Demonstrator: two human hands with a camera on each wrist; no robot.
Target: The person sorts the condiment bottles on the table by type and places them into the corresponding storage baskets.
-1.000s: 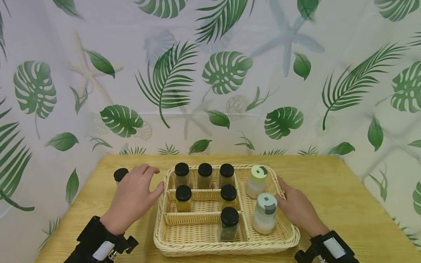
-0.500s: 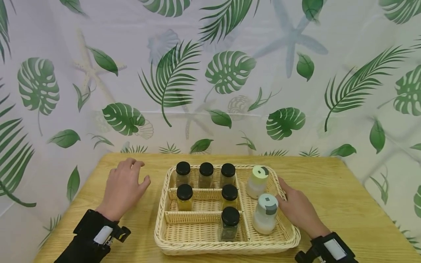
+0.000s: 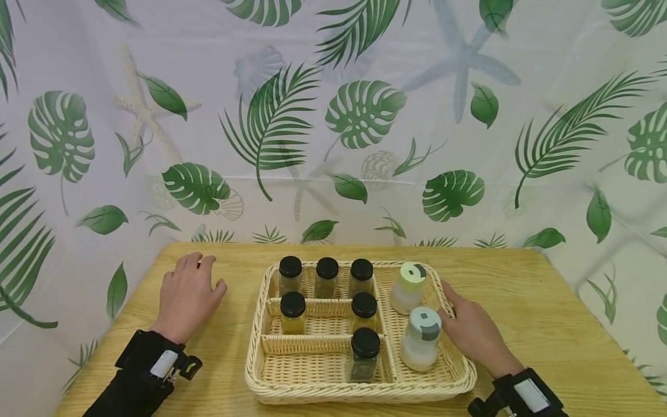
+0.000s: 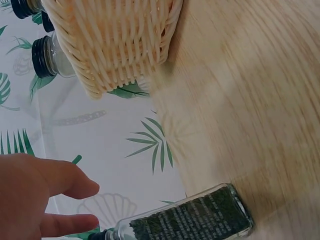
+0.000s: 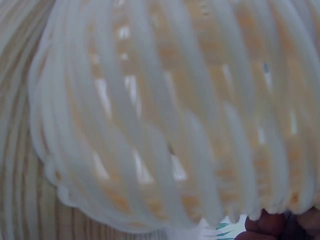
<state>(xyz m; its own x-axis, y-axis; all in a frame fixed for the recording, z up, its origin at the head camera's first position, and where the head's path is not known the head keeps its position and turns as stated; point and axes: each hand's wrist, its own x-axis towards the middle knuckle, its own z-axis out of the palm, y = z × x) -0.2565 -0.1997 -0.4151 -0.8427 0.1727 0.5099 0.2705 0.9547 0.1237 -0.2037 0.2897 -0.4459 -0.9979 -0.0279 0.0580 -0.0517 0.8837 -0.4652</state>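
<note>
A woven basket (image 3: 359, 397) with dividers sits on the table. My right hand (image 3: 474, 333) grips its right rim; in the right wrist view fingertips (image 5: 267, 223) show at the basket's edge. Left of the basket, my left hand (image 3: 184, 298) is held over the table, thumb and fingers apart. A glass spice jar (image 4: 190, 220) with a dark printed label and black cap stands by that hand in the left wrist view; the hand hides it in the head view. Black-capped jars (image 3: 363, 354) and two shakers, one with a yellow lid (image 3: 410, 278), one with a blue lid (image 3: 424, 324), stand in the basket.
The wooden table (image 3: 526, 289) extends on both sides of the basket. A leaf-printed cloth (image 3: 333, 127) hangs behind its far edge. Woven dividers (image 3: 318, 346) split the basket's left part into rows.
My left hand has moved left, away from the basket and over the jar's place, so the black cap seen earlier is now covered. My right hand and the basket have stayed put.
</note>
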